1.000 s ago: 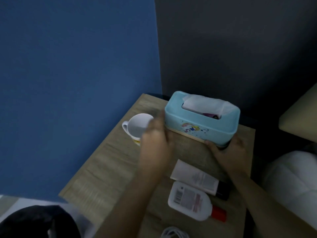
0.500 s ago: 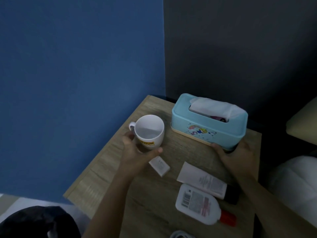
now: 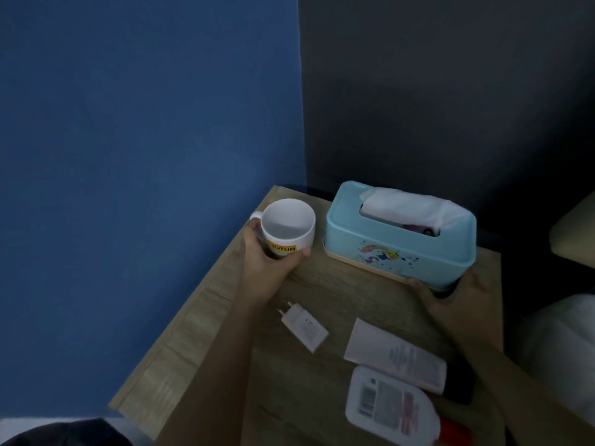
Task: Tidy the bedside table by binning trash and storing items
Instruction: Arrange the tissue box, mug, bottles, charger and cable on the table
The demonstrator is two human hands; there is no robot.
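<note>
My left hand [image 3: 267, 262] wraps around a white mug [image 3: 287, 225] with a yellow label, near the back left corner of the wooden bedside table [image 3: 206, 317]. The mug looks empty and stands upright. My right hand [image 3: 450, 300] grips the near right corner of a light blue tissue box [image 3: 399, 239], with white tissue sticking out of its top. A white charger plug [image 3: 304, 326] lies flat between my arms. A white tube [image 3: 396, 358] with a dark cap and a white bottle [image 3: 389, 410] with a red cap lie near the front right.
A blue wall [image 3: 145, 156] runs along the table's left side and a dark wall [image 3: 434, 91] stands behind it. A white pillow or bedding [image 3: 560, 349] and a beige headboard edge [image 3: 576, 233] are on the right. A dark object [image 3: 64, 432] sits at the bottom left.
My left hand has left the tissue box's left end and taken hold of the mug. The charger plug has come into view. My right hand stays on the box corner.
</note>
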